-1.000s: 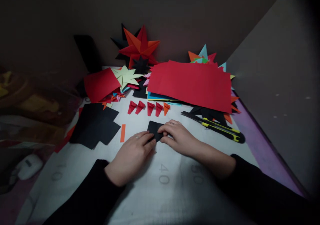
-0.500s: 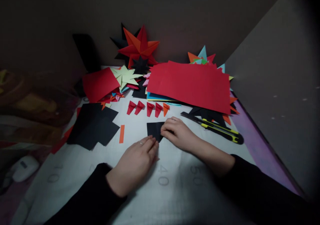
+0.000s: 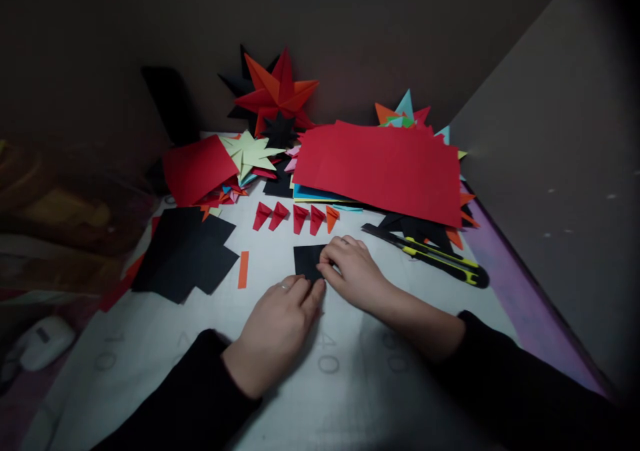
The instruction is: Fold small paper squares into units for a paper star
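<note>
A small black square of paper (image 3: 306, 259) lies on the white mat, between my two hands. My right hand (image 3: 350, 267) pinches its right side with bent fingers. At the lower edge, my left hand (image 3: 280, 324) presses the paper down, fingers together and thumb tip near the right hand; a ring shows on one finger. Just beyond the square runs a row of several small folded red paper pieces (image 3: 300, 219) and one orange folded piece (image 3: 332, 218). An orange paper strip (image 3: 243, 269) lies to the left.
Black paper sheets (image 3: 183, 254) are stacked at left, red sheets (image 3: 380, 171) at back right. A black-and-yellow utility knife (image 3: 430, 256) lies right of my right hand. Folded paper stars (image 3: 280, 91) stand against the wall. A white case (image 3: 47, 343) sits at far left.
My right hand has shifted slightly left along the black paper. My left thumb has moved up and right toward it, over the paper's lower edge.
</note>
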Available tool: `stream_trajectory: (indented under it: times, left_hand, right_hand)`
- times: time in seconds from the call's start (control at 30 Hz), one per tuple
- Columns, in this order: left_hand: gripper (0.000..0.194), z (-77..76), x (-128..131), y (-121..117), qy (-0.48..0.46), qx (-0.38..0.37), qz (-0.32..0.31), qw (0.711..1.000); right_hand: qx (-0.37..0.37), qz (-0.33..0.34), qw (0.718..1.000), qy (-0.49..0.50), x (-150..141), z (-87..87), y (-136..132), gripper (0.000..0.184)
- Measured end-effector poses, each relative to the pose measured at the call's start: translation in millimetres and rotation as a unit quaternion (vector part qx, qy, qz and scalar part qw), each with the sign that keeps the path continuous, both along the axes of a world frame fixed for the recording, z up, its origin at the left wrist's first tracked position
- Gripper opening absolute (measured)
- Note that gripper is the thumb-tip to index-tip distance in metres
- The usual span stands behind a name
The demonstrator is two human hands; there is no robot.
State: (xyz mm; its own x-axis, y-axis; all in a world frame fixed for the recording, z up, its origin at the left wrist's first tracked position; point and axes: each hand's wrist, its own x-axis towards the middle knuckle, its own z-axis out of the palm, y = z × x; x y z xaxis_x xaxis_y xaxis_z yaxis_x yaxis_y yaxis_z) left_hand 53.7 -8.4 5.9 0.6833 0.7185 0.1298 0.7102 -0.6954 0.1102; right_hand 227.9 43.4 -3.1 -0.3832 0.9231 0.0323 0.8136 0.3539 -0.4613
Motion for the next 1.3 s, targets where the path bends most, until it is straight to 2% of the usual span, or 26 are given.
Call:
stream_trajectory:
  times: [0.43, 0.87, 1.3]
  left_hand:
    - [0.034, -1.8, 2.7, -1.4, 0.050, -0.002, -0.001, 0.999]
    - [0.032, -5.2, 3.5, -2.9, 0.057, 0.001, 0.004, 0.998]
    - [0.029, -0.8, 8.1, -2.1, 0.075, 0.000, 0.020, 0.997]
  right_hand:
    - [0.001, -0.010, 1.000, -0.017, -2.8, 0.1, 1.3, 0.013]
    - [0.004, -0.016, 1.000, -0.020, -3.9, -0.4, 1.3, 0.011]
    - [0.016, -0.025, 0.999, -0.030, -5.4, -0.8, -2.2, 0.006]
